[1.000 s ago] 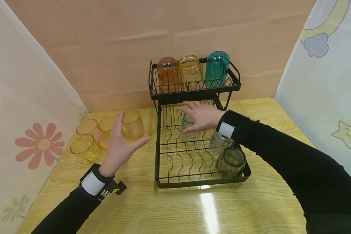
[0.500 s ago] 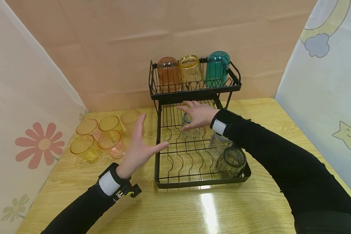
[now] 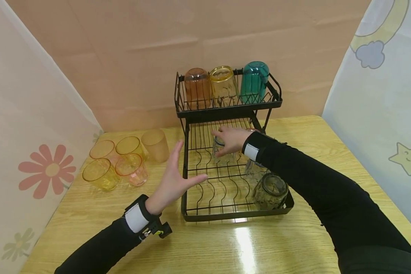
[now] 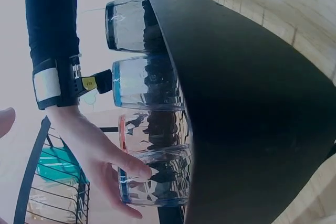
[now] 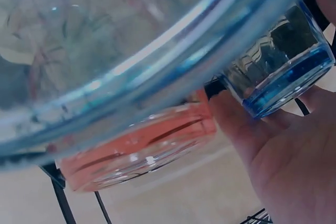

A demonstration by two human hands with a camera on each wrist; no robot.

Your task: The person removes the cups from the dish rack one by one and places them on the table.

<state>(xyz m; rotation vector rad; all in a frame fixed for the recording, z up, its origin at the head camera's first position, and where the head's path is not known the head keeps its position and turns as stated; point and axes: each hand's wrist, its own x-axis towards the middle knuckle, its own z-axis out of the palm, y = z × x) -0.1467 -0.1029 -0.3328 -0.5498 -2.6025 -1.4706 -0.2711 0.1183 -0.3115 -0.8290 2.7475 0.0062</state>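
My right hand point(image 3: 233, 140) grips an upturned clear glass with a blue base point(image 3: 222, 156) on the lower tier of the black dish rack point(image 3: 212, 218). In the left wrist view, the thumb lies across the near side of that glass point(image 4: 165, 179), fingers around its far side. The right wrist view shows its blue base point(image 5: 289, 85) between fingers and thumb. My left hand point(image 3: 169, 184), thumb and fingers spread, hovers at the rack's left edge, holding nothing. Beside the gripped glass stand a red-based glass point(image 4: 152, 129), a pale blue one point(image 3: 254, 171) and a grey one point(image 3: 270, 192).
An upper rack tier carries upturned brown point(image 3: 196, 88), yellow point(image 3: 224, 85) and teal point(image 3: 255, 82) glasses. Left of the rack, several yellow and pink cups, including a pink one point(image 3: 131, 169) and a frosted orange one point(image 3: 156, 145), stand on the wooden table point(image 3: 150, 251).
My left hand has moved right and down, away from the cups to the rack's left edge. The right hand has lowered and closed its fingers around the blue-based glass.
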